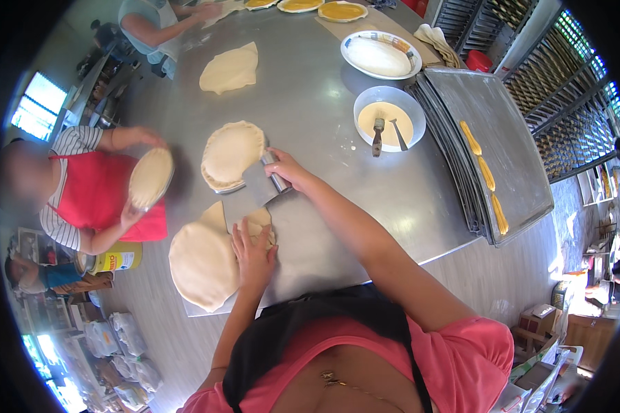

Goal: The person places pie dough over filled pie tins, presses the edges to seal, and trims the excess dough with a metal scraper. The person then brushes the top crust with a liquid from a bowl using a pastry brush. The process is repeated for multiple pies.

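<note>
In my right hand [287, 170] is a metal dough scraper [260, 183], gripped by its cylinder-shaped handle. Its blade touches the table beside a round dough-topped pie [233, 155]. My left hand [255, 256] lies with fingers spread on dough scraps [260, 224], touching the edge of a large sheet of dough [201, 265]. That sheet drapes over something round, whose rim is hidden beneath it. Farther up the table rests another flat, irregular piece of dough [229, 69].
On the metal table [310, 227], a bowl of pale liquid [390, 117] holds two brushes, near a plate of flour [381, 55]. Stacked trays [492, 96] stand right, the top one carrying dough twists. A co-worker in a red apron [103, 189] holds a pie [150, 177]. Another person works at far left.
</note>
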{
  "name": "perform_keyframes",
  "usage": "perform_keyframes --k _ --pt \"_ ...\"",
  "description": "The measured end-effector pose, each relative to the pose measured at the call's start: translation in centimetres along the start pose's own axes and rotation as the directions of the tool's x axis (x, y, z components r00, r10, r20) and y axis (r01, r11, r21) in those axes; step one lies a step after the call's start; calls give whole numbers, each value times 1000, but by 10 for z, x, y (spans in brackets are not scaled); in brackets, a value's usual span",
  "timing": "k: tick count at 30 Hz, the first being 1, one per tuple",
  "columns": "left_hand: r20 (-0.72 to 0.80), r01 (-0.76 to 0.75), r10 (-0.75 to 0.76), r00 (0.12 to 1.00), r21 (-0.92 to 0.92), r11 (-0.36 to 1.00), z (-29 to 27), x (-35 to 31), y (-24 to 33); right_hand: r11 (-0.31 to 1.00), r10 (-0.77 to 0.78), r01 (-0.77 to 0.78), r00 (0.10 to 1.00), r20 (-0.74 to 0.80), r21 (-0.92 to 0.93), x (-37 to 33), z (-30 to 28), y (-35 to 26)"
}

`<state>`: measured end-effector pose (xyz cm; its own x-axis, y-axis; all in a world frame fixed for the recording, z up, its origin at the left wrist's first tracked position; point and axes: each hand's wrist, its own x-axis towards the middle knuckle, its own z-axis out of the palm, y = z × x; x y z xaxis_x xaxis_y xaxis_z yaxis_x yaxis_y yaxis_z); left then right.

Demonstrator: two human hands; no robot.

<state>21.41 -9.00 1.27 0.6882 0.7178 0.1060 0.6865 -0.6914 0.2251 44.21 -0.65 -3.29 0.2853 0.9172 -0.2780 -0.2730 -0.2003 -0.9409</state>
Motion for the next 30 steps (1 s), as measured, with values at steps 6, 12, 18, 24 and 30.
perform_keyframes --k 6,12,18,24,30 --pt "-42 -210 212 976 46 977 8 14 -11 931 -228 170 962 -150 -323 -17 -13 -4" --pt "-43 -620 620 783 -121 775 27 55 -14 980 -13 93 914 -405 179 -139 -68 24" --pt "-55 -765 769 636 -171 621 52 128 17 947 67 168 728 -682 273 -247 -67 54" --pt "-65 -653 684 727 -373 659 28 148 38 976 19 136 718 -696 167 -281 -58 61" --pt "12 -344 356 935 -229 911 -37 45 -42 967 44 164 646 -762 195 -302 -40 69"
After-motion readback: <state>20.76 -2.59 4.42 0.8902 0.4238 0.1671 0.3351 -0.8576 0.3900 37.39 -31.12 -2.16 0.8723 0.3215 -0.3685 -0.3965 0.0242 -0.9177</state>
